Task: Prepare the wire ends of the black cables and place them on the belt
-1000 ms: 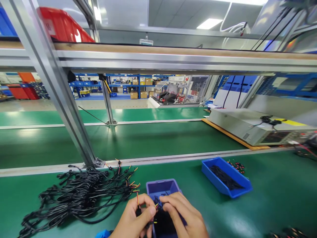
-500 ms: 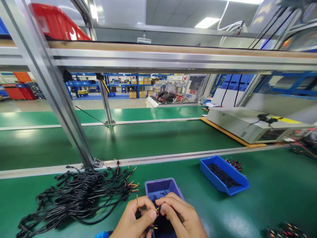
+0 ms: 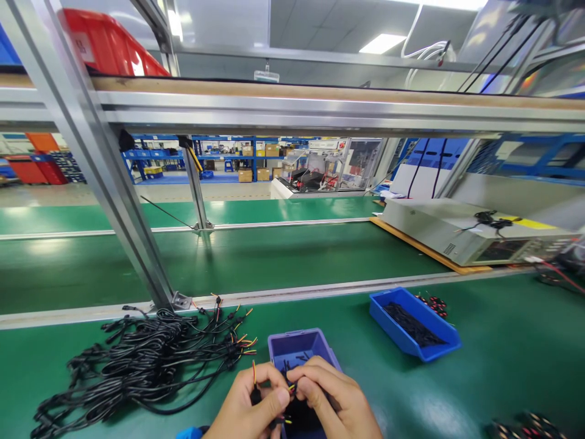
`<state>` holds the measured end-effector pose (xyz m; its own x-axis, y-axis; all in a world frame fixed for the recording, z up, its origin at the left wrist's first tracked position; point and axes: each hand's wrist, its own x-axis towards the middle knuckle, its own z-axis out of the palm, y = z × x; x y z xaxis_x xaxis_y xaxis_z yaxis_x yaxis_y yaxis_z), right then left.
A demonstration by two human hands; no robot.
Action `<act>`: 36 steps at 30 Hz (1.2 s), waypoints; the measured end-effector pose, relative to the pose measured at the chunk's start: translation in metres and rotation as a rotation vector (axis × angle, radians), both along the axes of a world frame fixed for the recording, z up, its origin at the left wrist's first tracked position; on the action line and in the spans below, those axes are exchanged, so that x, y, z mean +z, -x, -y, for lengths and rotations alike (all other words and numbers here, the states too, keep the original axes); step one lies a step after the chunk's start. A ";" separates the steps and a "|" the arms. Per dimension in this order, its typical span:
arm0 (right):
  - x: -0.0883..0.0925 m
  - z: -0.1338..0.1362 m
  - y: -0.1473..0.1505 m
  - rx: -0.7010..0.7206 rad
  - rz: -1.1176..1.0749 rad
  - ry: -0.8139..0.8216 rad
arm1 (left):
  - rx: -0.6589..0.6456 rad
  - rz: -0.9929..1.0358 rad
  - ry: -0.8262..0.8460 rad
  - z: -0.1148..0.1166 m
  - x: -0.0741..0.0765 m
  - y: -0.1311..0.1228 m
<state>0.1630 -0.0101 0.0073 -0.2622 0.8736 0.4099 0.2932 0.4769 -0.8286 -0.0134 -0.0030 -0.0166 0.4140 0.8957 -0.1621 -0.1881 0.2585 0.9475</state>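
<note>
My left hand (image 3: 249, 405) is closed on a black cable (image 3: 255, 395) whose thin red and yellow wires stick up beside the index finger; more coloured wire ends show below the thumb. Close against it, my right hand (image 3: 336, 396) pinches at a yellow-tipped wire end (image 3: 291, 388). Whether a small black piece is also between those fingertips, I cannot tell. Both hands are over a purple bin (image 3: 301, 333) holding small black pieces. To the left lies a tangled pile of black cables (image 3: 137, 360) with stripped coloured ends.
A blue bin (image 3: 445, 352) of black pieces stands to the right, with small coiled parts (image 3: 434, 303) behind it. More such parts (image 3: 532, 425) lie at the lower right. A metal post (image 3: 119, 189) rises at the left, and a grey instrument (image 3: 457, 228) sits at the back right.
</note>
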 end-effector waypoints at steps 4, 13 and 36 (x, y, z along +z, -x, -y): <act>-0.001 -0.001 -0.001 -0.006 0.003 -0.002 | -0.008 -0.004 0.001 0.000 0.000 0.001; 0.001 0.000 -0.001 0.002 0.023 0.002 | -0.007 -0.012 -0.010 -0.001 -0.001 0.001; -0.025 -0.008 -0.005 -0.205 -0.324 0.071 | -0.030 0.031 0.020 0.000 0.002 0.000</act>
